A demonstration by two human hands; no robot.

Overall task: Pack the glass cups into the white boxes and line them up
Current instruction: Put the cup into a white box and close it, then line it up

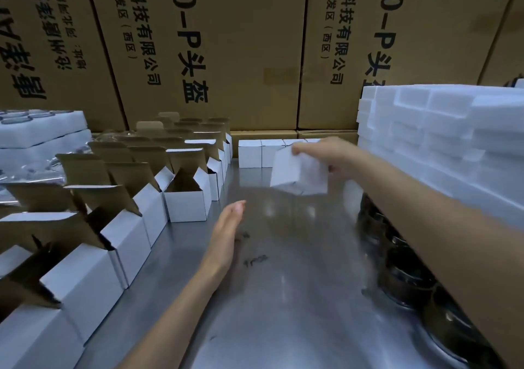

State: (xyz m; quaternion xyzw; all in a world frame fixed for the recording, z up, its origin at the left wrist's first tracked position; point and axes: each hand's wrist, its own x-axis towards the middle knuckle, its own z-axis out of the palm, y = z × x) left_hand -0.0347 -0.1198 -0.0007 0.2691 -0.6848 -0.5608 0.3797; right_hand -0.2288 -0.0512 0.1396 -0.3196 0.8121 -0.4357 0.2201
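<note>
right hand (320,153) grips a closed white box (297,172) from above, held tilted over the table (283,297) just short of the far-edge row (261,153); left hand (226,226) flat, holding nothing.

1. The closed white box (299,171) held by the right hand (330,153) is motion-blurred; its contents are hidden.
2. That hand and box cover part of the far row of closed boxes (249,153).
3. The glass cups (405,278) at the right are blurred, partly behind the right forearm.
4. The open boxes (184,198) at the near left are cut by the picture's edge.
5. The foam stack (442,130) runs off the right edge.
</note>
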